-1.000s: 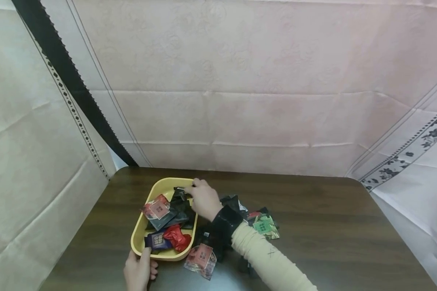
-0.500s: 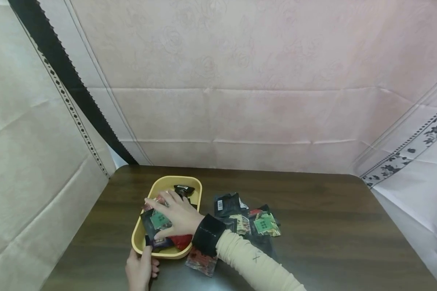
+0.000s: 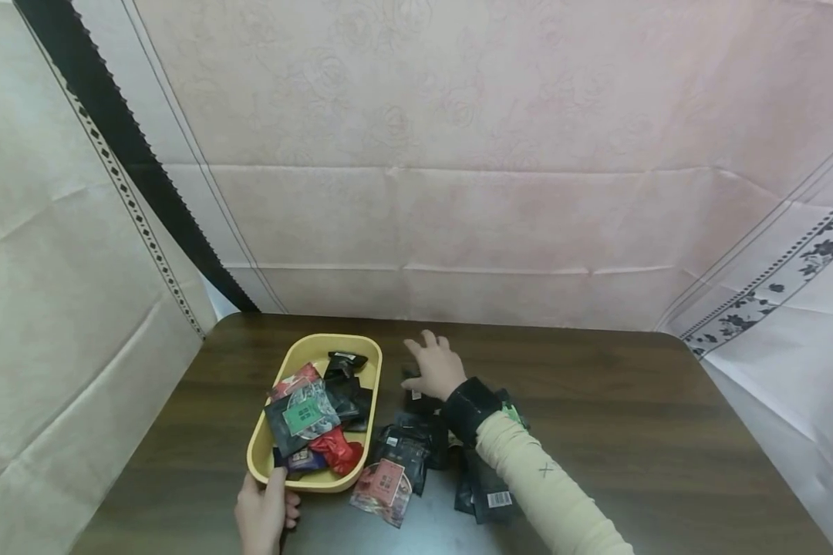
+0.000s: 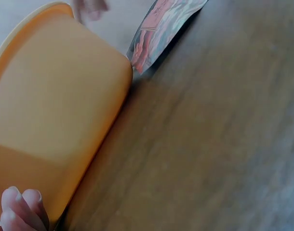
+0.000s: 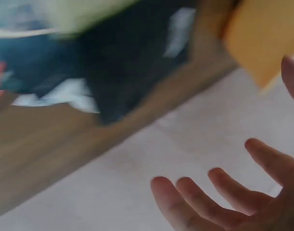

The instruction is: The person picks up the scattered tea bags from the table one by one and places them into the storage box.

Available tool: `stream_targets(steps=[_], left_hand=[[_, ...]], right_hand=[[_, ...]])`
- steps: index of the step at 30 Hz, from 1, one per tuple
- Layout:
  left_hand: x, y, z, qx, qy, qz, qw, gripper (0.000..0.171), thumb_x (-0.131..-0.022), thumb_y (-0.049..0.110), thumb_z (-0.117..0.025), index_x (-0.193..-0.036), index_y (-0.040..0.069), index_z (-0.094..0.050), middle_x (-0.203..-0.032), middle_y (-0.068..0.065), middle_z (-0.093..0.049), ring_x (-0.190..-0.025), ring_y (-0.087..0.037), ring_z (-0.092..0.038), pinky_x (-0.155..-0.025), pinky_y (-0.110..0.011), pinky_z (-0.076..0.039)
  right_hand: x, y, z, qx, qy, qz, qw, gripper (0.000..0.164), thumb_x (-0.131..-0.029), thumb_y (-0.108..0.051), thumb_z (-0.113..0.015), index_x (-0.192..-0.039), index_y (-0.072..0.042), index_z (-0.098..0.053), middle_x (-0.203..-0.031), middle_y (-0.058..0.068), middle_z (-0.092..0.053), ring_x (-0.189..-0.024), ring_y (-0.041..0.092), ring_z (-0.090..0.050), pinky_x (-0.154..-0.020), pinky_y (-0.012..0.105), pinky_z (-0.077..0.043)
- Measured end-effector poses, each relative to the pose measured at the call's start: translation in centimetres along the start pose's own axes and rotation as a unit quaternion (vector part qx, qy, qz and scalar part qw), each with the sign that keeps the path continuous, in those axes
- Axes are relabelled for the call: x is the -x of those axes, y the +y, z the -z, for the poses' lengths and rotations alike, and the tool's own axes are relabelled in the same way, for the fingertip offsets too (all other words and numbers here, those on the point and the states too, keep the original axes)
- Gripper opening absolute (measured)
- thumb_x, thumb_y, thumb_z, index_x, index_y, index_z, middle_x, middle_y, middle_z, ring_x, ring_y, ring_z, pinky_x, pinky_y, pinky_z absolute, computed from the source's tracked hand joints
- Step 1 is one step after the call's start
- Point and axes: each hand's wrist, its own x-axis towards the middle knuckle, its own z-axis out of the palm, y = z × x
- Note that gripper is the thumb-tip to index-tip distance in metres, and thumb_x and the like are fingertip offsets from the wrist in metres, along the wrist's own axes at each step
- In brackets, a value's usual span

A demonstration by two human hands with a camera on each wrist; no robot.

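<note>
A yellow plastic basket (image 3: 340, 340) stands left of the table's middle. My left hand (image 3: 262, 515) grips its near left corner, thumb at the rim and fingers curled below, against the outer wall. Inside lie a dark packet with a green label (image 3: 303, 416), a red crinkled packet (image 3: 336, 452), a purple packet (image 3: 307, 461) and several black ones. My right hand (image 3: 437, 370) hovers right of the basket with fingers spread and holds nothing. Beneath it is a black packet (image 3: 421, 404), partly hidden by the hand; the right wrist view shows the packets blurred.
Between basket and right forearm lie several dark packets (image 3: 403, 447), with a pink-labelled packet (image 3: 386, 484) in front. More black packets (image 3: 487, 493) lie beside the sleeve, which partly covers a green packet (image 3: 512, 412). A pale cloth (image 3: 458, 231) hangs behind the table (image 3: 632, 432).
The right hand went from the basket's far right side across its contents, left a green-labelled packet on top, then moved right to above the loose packets. The left hand stays on the basket.
</note>
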Motion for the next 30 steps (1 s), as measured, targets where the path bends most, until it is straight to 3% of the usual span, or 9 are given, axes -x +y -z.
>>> stream_targets(steps=[6, 10, 14, 20, 26, 30], left_hand=[[-0.2, 0.1, 0.3, 0.002, 0.001, -0.004, 1.0, 0.025, -0.085, 0.019, -0.044, -0.096, -0.002, -0.044, -0.047, -0.003, -0.053, -0.034, -0.011, -0.048, -0.03, -0.032, -0.045], [-0.2, 0.0, 0.2, -0.003, 0.0, -0.008, 1.0, 0.025, -0.085, 0.02, -0.044, -0.096, -0.002, -0.045, -0.047, -0.003, -0.053, -0.034, -0.011, -0.049, -0.03, -0.032, -0.045], [-0.2, -0.3, 0.1, -0.003, -0.003, -0.01, 0.9999, 0.024, -0.086, 0.02, -0.045, -0.096, -0.002, -0.045, -0.047, -0.004, -0.054, -0.034, -0.013, -0.05, -0.031, -0.032, -0.046], [0.0, -0.2, 0.1, -0.006, -0.002, -0.004, 1.0, 0.027, -0.085, 0.022, -0.044, -0.097, -0.002, -0.045, -0.047, -0.004, -0.054, -0.034, -0.012, -0.049, -0.031, -0.033, -0.046], [0.1, 0.0, 0.1, -0.018, -0.004, -0.007, 0.9998, 0.027, -0.085, 0.022, -0.043, -0.096, -0.002, -0.045, -0.047, -0.003, -0.054, -0.033, -0.01, -0.048, -0.032, -0.032, -0.046], [0.0, -0.1, 0.2, -0.018, -0.003, -0.01, 0.9998, 0.026, -0.086, 0.021, -0.044, -0.096, -0.002, -0.045, -0.047, -0.003, -0.054, -0.032, -0.008, -0.047, -0.031, -0.032, -0.046]], right_hand=[[0.3, 2.1, -2.2, -0.007, -0.052, -0.039, 0.998, 0.075, -0.065, -0.041, -0.078, -0.128, -0.012, -0.051, -0.128, 0.019, -0.044, -0.106, 0.039, -0.048, -0.065, 0.044, -0.053], [0.4, 2.3, -3.4, 0.002, -0.079, -0.024, 0.997, 0.079, -0.062, -0.047, -0.078, -0.128, -0.014, -0.052, -0.124, 0.017, -0.048, -0.1, 0.036, -0.049, -0.066, 0.043, -0.052], [0.5, 2.0, -4.1, 0.034, -0.095, -0.006, 0.995, 0.078, -0.061, -0.049, -0.078, -0.128, -0.016, -0.052, -0.115, 0.013, -0.052, -0.091, 0.03, -0.047, -0.06, 0.039, -0.051], [0.4, 1.6, -5.2, 0.094, -0.064, 0.035, 0.993, 0.059, -0.066, -0.047, -0.075, -0.116, -0.018, -0.061, -0.098, 0.008, -0.055, -0.081, 0.026, -0.048, -0.057, 0.038, -0.051], [0.0, 1.7, -5.9, 0.115, -0.007, 0.066, 0.991, 0.015, -0.083, -0.024, -0.064, -0.097, -0.02, -0.066, -0.089, 0.007, -0.053, -0.076, 0.024, -0.048, -0.053, 0.033, -0.049], [-0.4, 1.8, -5.6, 0.08, 0.015, 0.061, 0.995, 0.019, -0.084, -0.003, -0.058, -0.093, -0.017, -0.067, -0.09, 0.009, -0.05, -0.074, 0.023, -0.046, -0.048, 0.028, -0.047]])
